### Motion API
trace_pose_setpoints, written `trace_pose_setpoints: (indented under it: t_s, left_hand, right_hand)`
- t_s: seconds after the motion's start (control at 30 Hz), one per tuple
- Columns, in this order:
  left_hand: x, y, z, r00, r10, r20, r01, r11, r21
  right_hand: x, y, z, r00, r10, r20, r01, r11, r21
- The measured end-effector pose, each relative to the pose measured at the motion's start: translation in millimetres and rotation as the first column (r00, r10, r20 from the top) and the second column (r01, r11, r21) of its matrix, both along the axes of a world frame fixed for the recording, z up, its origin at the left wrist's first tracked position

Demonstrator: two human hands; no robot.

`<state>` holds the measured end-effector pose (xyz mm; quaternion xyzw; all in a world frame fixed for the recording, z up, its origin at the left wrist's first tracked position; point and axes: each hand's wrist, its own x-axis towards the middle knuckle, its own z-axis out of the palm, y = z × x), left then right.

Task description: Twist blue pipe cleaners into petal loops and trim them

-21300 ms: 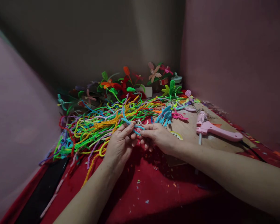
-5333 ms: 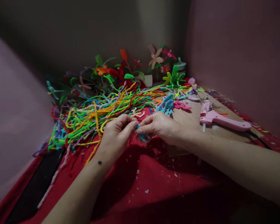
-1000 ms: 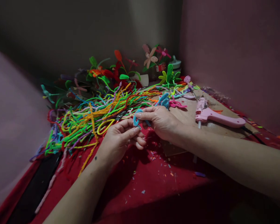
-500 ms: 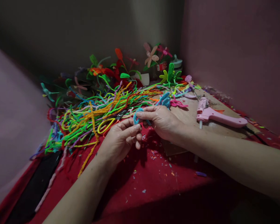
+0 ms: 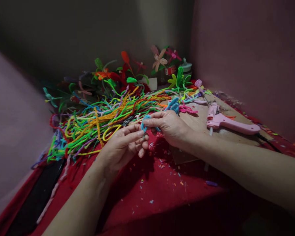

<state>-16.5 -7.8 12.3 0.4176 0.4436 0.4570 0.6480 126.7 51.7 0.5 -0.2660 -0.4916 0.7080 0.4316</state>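
A short blue pipe cleaner [image 5: 144, 122], bent into a small loop, is held between both hands above the red cloth. My right hand [image 5: 170, 126] pinches it from the right with thumb and forefinger, and a blue end sticks out below those fingers. My left hand [image 5: 125, 141] closes thumb and forefinger on the loop's lower left side, its other fingers loosely curled. Just beyond my right hand lie blue looped petals [image 5: 174, 105] and a pink petal piece [image 5: 188, 108]. Scissors [image 5: 127, 122] lie partly hidden among the stems behind my left hand.
A large heap of coloured pipe cleaners [image 5: 100, 123] spreads across the left and middle. Pipe-cleaner flowers [image 5: 159, 60] stand at the back. A pink glue gun [image 5: 226, 122] rests on a brown board [image 5: 194, 123] at right. Fuzzy scraps dot the red cloth [image 5: 162, 200].
My left hand has shifted slightly left and down, its thumb drawing back a little along the blue loop. The loop looks narrower now. My right hand has barely moved.
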Motion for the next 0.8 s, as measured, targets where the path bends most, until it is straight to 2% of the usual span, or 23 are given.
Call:
trace_pose_setpoints:
  t_s: [0.1,0.27,0.37,0.47,0.57,0.7,0.8]
  left_hand:
    - [-0.8,1.1,-0.8,0.999,0.038,-0.020,-0.038,0.999,0.011]
    - [-4.2,1.5,0.6,0.982,0.169,-0.085,-0.159,0.980,0.119]
    - [-6.5,0.9,2.3,0.969,0.218,-0.115,-0.195,0.963,0.184]
    - [-6.0,0.2,3.1,0.954,0.254,-0.158,-0.217,0.951,0.220]
    - [-3.4,0.2,2.4,0.922,0.312,-0.230,-0.244,0.929,0.279]
    - [-1.7,0.7,-0.2,0.896,0.332,-0.295,-0.238,0.920,0.312]
    - [-1.2,0.8,-1.1,0.884,0.343,-0.317,-0.240,0.916,0.322]
  right_hand:
    - [0.6,1.1,-1.1,0.999,0.029,0.015,-0.029,0.999,0.021]
    - [5.1,3.2,1.8,0.986,0.096,0.137,-0.123,0.972,0.202]
    - [7.2,2.9,6.3,0.968,0.098,0.231,-0.157,0.955,0.253]
    - [7.0,1.3,7.2,0.966,0.102,0.236,-0.157,0.960,0.231]
    - [5.0,0.7,3.7,0.984,0.105,0.147,-0.129,0.979,0.159]
    - [3.7,3.0,-0.4,0.976,0.200,0.086,-0.205,0.978,0.050]
    - [4.2,3.9,0.1,0.982,0.163,0.097,-0.169,0.984,0.054]
